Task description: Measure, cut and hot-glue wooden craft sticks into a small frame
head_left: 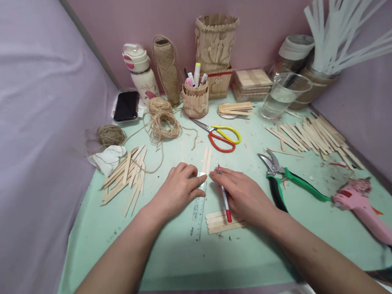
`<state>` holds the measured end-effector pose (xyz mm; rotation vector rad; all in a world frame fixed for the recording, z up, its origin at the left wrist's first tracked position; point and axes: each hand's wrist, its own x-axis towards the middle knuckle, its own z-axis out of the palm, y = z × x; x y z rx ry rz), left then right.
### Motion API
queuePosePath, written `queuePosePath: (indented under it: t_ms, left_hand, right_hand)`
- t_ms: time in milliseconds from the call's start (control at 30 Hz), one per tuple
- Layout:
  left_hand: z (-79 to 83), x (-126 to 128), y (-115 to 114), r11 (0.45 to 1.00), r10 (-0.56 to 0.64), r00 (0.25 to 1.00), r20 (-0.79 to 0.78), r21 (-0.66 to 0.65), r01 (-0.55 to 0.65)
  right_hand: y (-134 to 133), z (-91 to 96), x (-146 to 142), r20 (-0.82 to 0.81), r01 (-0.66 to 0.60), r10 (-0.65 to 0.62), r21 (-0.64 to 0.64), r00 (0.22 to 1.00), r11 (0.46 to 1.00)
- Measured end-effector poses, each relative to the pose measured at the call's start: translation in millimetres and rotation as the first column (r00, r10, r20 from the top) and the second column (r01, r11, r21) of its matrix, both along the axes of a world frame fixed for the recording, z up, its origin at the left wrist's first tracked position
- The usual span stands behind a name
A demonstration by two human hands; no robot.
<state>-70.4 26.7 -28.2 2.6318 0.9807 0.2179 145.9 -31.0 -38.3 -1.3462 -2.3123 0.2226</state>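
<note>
In the middle of the table, my left hand (181, 188) is closed, with thumb and forefinger at the upper end of a clear ruler (198, 215). Two narrow wooden craft sticks (207, 157) stick out past the ruler's far end, side by side. A pen (225, 203) with a red end lies along the fingers of my right hand (243, 191), which is closed around it. The right fingertips touch or nearly touch the narrow sticks. Several round-ended craft sticks (217, 230) lie in a row below, partly under the right hand.
Scissors (221, 138) lie ahead; pruning shears (275, 170) and a pink glue gun (366, 214) lie right. Loose stick piles flank both sides (125, 178) (312, 137). Twine coils (164, 122), a pen cup (196, 101), a bottle (142, 76) and a tilted plastic cup (284, 96) stand behind.
</note>
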Motion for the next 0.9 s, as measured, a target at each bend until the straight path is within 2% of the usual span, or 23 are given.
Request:
queuePosePath:
  t_ms: [200,433,700,900]
  left_hand:
    - [-0.1,-0.7,0.1,1.0,-0.004,1.0,0.006,-0.006,0.004]
    - [1.4,-0.3,-0.6,1.0,0.003,1.0,0.013,-0.015,-0.003]
    - [2.5,0.3,-0.3,1.0,0.007,1.0,0.01,-0.031,-0.006]
    - [3.5,0.3,-0.2,0.997,0.043,0.999,0.005,-0.064,-0.043]
  right_hand:
    - [0.6,-4.2,-2.6,-0.052,-0.029,0.032,0.058,0.998,0.998]
    - [0.9,-3.8,-3.2,-0.075,-0.045,0.046,0.012,0.996,0.999]
    - [1.1,-7.9,-2.9,-0.009,-0.052,0.053,0.036,0.999,0.998]
    - [1.3,-6.2,-2.3,-0.045,-0.041,0.042,0.02,0.998,0.999]
